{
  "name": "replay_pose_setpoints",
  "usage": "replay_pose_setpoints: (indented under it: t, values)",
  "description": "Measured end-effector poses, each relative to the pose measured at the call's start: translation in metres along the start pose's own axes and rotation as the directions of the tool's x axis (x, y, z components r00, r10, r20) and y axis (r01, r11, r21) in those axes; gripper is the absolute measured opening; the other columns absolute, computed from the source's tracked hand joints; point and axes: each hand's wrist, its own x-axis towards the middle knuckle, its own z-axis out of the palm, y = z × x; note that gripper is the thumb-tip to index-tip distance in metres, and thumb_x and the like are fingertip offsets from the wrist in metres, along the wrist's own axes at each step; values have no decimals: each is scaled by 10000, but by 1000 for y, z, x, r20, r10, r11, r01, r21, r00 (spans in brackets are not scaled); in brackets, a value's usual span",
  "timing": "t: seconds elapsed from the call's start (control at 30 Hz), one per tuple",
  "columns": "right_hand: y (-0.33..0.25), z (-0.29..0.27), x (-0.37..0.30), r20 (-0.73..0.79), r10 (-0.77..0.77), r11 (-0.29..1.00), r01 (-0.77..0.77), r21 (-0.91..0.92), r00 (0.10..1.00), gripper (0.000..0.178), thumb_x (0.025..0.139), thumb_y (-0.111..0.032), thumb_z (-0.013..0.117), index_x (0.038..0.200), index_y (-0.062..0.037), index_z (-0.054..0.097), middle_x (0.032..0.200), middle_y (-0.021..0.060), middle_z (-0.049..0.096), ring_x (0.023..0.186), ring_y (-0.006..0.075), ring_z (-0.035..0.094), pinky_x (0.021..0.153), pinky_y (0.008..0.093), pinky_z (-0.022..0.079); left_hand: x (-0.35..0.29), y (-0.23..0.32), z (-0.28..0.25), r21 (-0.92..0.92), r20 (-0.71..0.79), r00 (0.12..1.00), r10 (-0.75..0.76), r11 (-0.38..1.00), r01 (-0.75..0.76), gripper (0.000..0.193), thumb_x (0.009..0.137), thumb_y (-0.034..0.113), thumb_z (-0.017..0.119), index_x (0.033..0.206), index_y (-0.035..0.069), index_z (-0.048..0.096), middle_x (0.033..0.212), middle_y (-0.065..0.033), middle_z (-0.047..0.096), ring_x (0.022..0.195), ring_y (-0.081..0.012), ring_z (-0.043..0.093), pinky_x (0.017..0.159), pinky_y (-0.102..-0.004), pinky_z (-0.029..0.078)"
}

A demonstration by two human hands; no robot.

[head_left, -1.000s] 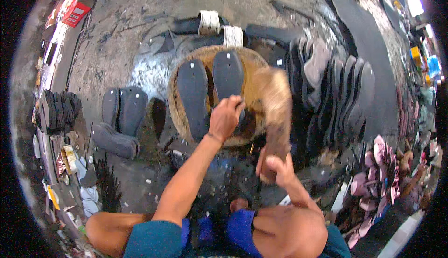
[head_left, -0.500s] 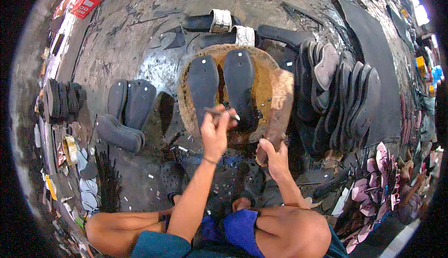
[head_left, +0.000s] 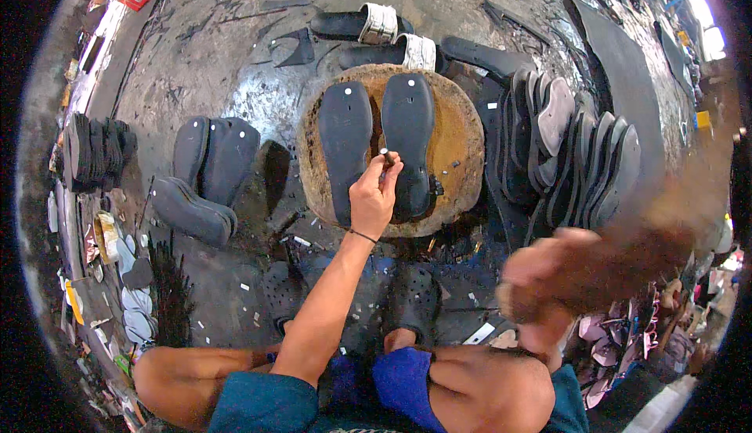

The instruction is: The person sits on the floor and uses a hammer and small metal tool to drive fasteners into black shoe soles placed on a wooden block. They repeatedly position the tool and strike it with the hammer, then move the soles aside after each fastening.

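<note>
Head view: left hand (head_left: 374, 196) pinches a small punch tool (head_left: 387, 156) over two black soles on a round wooden block (head_left: 462, 139).
Tool sits upright in the fingertips, tip between the left sole (head_left: 345, 139) and right sole (head_left: 409, 131), touching the right sole's inner edge; both soles lie side by side, flat on the block. Right hand (head_left: 548, 276) raised off to the right, well apart, motion-blurred with a brown blurred thing; grip cannot tell. More soles stacked (head_left: 572, 151) right of block.

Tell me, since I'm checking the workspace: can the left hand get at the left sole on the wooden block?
Probably yes. The left hand holds a small tool right beside the left sole on the wooden block, and nothing lies between them.
</note>
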Motion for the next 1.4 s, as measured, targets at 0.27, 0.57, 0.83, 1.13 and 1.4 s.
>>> replay_pose_setpoints:
  t: [0.27,0.57,0.83,1.13,1.4]
  values:
    - [113,-28,-33,112,592,768,-517,-378,798,313,879,-198,714,1130,-35,624,758,31,634,615,128,588,556,294,481,-11,-21,-17,188,214,956,199,952,-241,267,857,105,729,1107,47,656,1067,-155,688,969,-333,667,766,-420,549]
    - [162,-26,-39,36,773,626,-771,115,633,447,917,-322,645,1190,16,543,960,141,668,804,260,684,722,413,587,11,0,-44,-538,3,909,-416,766,352,334,1022,302,574,1067,-21,651,1047,-90,717,931,-160,689,799,-317,567]
    - [172,25,-28,-123,631,772,-636,3,766,534,895,-321,732,1288,-19,532,1133,90,637,1032,208,594,907,347,483,-77,28,-61,-320,260,903,-342,852,415,240,971,107,652,1183,-4,661,1029,-50,720,880,-99,657,783,-239,529]
    - [150,23,-41,-97,496,863,-503,-56,863,374,876,-89,728,1190,-13,540,973,67,669,847,158,667,747,296,557,15,-26,-85,-171,118,940,-321,926,337,242,966,169,671,1122,-15,653,945,-75,735,856,-129,695,740,-258,542]
    - [19,39,-8,-84,99,995,-96,37,992,606,794,-234,756,1295,-2,506,1007,111,627,755,221,635,648,360,536,6,-21,-71,132,22,999,38,990,-41,215,922,206,716,1044,30,694,861,-103,736,723,-182,721,655,-284,544]
